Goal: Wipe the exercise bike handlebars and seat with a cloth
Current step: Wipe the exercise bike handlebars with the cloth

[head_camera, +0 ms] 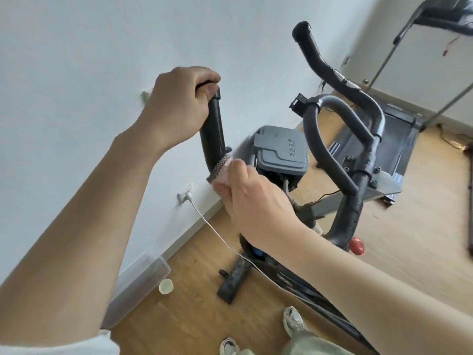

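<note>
Seen from the head camera, looking down, the exercise bike point(348, 221) stands on a wooden floor point(409, 226) close to a pale wall point(102, 60). The left hand point(176, 108) grips the top end of the near handlebar grip point(213, 129), its fingers point(202, 74) curled tightly over the cap of that black padded bar. Lower on the same bar, the right hand point(256, 198) holds a cloth point(220, 172), pinkish with a grey patterned edge. The cloth is wrapped round the bar and the hand's fingers close about it, though the fingertips themselves are hidden behind the hand. The other handlebar grip point(314, 55) rises free on the far side, well apart from both hands, and a looped middle bar point(320, 139) curves between the two. A red knob point(357, 245) sits low on the bike's stem. Beyond the bars a grey lidded box point(279, 152) rests by the wall, and a treadmill point(399, 139) lies further off. A white cable point(217, 234) runs from a wall socket point(185, 196) down across the bike's base. A clear plastic container point(138, 285) stands against the skirting with a small round cup point(165, 286) just beside it. Two pale shoes point(294, 321) show at the bottom edge.
</note>
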